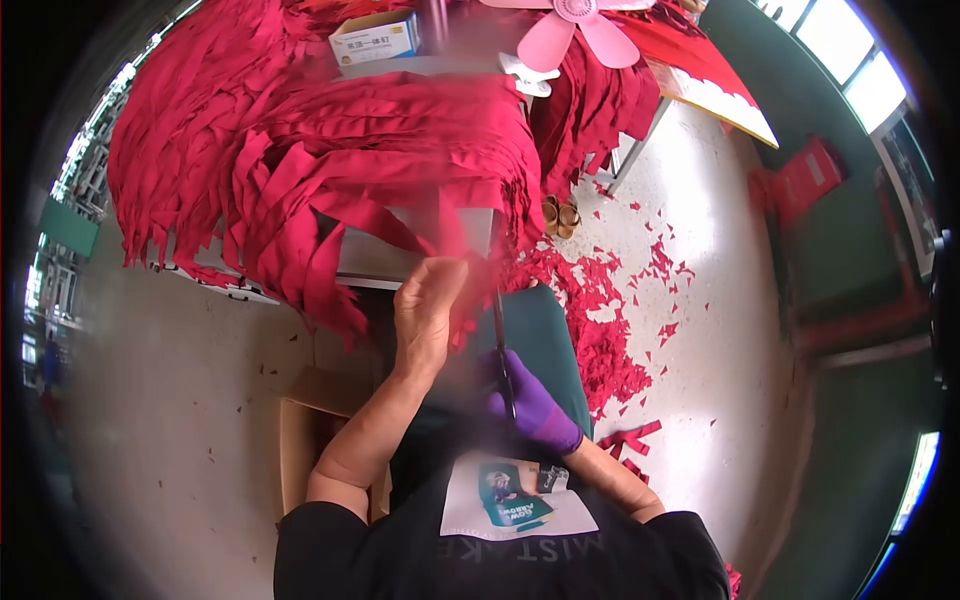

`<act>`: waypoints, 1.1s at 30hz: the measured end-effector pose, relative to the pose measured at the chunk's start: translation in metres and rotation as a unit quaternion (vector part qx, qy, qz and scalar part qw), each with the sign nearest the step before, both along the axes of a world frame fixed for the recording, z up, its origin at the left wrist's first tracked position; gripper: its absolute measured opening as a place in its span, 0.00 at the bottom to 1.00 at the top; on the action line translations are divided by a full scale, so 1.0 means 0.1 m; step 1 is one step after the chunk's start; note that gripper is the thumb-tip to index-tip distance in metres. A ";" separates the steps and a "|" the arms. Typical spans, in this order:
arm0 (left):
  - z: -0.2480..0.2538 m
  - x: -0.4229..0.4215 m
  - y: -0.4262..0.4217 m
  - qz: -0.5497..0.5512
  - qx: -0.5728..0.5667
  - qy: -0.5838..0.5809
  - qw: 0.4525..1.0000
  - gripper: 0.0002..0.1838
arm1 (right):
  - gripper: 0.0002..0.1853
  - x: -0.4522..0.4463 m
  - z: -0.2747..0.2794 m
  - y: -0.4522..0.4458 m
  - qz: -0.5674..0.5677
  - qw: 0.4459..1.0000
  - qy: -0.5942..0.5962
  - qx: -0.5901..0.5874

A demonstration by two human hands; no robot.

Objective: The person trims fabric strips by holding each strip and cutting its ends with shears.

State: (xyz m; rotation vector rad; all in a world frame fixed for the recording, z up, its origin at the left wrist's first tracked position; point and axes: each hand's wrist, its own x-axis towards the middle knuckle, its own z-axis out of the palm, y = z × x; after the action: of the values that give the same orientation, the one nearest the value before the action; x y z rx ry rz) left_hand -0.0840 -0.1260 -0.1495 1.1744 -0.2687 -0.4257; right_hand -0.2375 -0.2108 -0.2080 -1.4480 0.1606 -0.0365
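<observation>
Red fabric strips (380,130) lie in a thick pile over the table (375,252), many hanging down its front edge. My bare left hand (430,305) is closed around the end of a red strip at that edge. On my right hand (532,402) is a purple glove; its fingers are wrapped round the dark handle of a long, thin tool (503,345), perhaps scissors, pointing up toward the strips. A blurred patch between the hands hides part of the tool and the strip ends.
A pink fan (577,12) and a small white-and-blue box (376,42) stand at the back. Red scraps (605,350) litter the floor at the right, near brown sandals (562,216). An open cardboard box (300,440) is at lower left.
</observation>
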 end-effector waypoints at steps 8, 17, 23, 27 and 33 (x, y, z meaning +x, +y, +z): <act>-0.12 -0.07 -0.09 0.009 0.085 -0.123 0.989 0.04 | 0.31 0.01 -0.03 -0.07 -0.007 0.999 -0.045 -0.004; -0.11 -0.07 -0.12 0.008 0.084 -0.087 0.993 0.04 | 0.22 0.02 -0.14 -0.07 -0.039 0.999 -0.015 0.018; -0.14 -0.06 -0.14 0.015 0.078 -0.077 0.994 0.05 | 0.18 0.00 -0.16 -0.07 -0.051 0.998 0.018 0.010; -0.10 -0.08 -0.13 0.002 0.077 -0.055 0.996 0.06 | 0.17 0.00 -0.12 -0.07 -0.061 0.998 0.025 -0.001; -0.11 -0.09 -0.13 -0.003 0.069 -0.065 0.995 0.06 | 0.13 -0.02 -0.20 -0.04 -0.093 0.995 -0.009 -0.028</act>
State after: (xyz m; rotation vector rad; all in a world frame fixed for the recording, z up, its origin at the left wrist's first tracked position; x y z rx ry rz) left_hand -0.0935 -0.1385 -0.1610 1.3398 -0.3600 -0.3782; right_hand -0.2390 -0.2149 -0.2285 -1.4846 0.2827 -0.2075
